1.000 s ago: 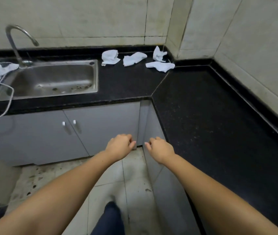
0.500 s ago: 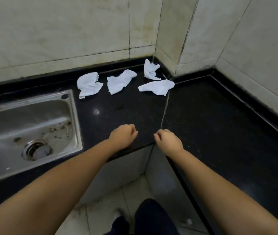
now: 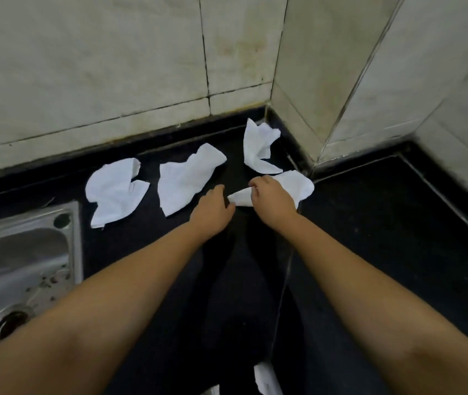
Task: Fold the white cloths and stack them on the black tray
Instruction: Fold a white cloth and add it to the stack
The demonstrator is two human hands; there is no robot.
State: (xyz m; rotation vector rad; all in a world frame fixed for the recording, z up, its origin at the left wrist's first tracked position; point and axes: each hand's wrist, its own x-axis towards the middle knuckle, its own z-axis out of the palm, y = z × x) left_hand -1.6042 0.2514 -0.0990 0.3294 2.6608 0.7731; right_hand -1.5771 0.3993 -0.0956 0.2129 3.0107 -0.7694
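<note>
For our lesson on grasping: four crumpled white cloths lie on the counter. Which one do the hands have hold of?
The cloth nearest the wall corner's base, rightmost of the row. The right hand grips it and the left hand touches its tip; the other three lie untouched.

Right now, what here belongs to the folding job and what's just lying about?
Job: four crumpled white cloths: far-left cloth, middle cloth, corner cloth, and the cloth under both hands. No black tray in view.
Lying about: sink, white scrap.

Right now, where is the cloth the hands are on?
In the head view, that cloth lies on the black counter right of centre, near the wall corner, just below the crumpled cloth.
</note>
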